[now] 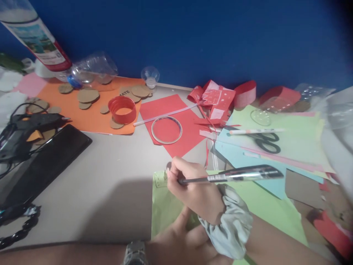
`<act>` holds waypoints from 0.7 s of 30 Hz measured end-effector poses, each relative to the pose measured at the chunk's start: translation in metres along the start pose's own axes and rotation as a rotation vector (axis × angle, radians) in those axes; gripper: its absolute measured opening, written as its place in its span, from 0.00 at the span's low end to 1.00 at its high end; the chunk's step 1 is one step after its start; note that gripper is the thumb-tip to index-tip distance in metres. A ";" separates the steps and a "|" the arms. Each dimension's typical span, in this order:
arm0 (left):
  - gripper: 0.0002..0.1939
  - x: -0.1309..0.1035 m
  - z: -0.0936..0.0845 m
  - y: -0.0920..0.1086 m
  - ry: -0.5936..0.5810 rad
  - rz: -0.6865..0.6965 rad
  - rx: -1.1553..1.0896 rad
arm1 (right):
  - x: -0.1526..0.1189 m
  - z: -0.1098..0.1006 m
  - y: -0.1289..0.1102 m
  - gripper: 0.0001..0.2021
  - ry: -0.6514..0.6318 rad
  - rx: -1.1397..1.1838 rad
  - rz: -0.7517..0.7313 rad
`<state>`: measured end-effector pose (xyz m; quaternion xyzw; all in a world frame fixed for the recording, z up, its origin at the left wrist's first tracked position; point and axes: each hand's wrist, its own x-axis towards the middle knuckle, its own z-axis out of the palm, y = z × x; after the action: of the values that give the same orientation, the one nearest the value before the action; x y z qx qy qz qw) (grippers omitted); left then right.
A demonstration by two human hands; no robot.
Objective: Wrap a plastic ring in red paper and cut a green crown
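Observation:
My right hand, with a pale scrunchie round its wrist, is closed on a pen. The pen's tip is hidden behind the fingers, close to the upper left corner of a green paper sheet. Small dark drawn lines show in that corner. Below it, my left hand lies flat on the sheet with fingers spread, partly covered by my right hand and the scrunchie. A watch is on the left wrist.
A red paper square bears a thin ring. Cardboard discs and a red tape ring rest on orange paper. A phone and glue gun lie left; scissors lie right. A bottle stands at back left.

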<state>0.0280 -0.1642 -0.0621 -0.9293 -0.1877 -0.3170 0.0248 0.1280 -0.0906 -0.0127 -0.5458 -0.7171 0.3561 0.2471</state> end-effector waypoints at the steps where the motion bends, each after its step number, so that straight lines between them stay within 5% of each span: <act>1: 0.16 0.000 0.000 0.000 -0.011 0.003 -0.003 | 0.000 0.000 0.000 0.11 -0.009 0.026 0.009; 12: 0.16 0.000 -0.002 0.002 -0.015 -0.033 -0.051 | -0.001 0.001 0.000 0.11 -0.058 -0.059 -0.009; 17: 0.16 0.000 -0.005 -0.002 -0.087 0.024 -0.040 | -0.002 -0.003 0.006 0.14 -0.049 0.300 0.052; 21: 0.15 0.000 -0.007 -0.004 -0.146 0.018 -0.066 | -0.002 -0.029 -0.001 0.17 0.056 0.447 0.060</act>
<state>0.0225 -0.1617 -0.0563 -0.9519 -0.1703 -0.2542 -0.0168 0.1493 -0.0854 0.0066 -0.5083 -0.5965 0.4982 0.3709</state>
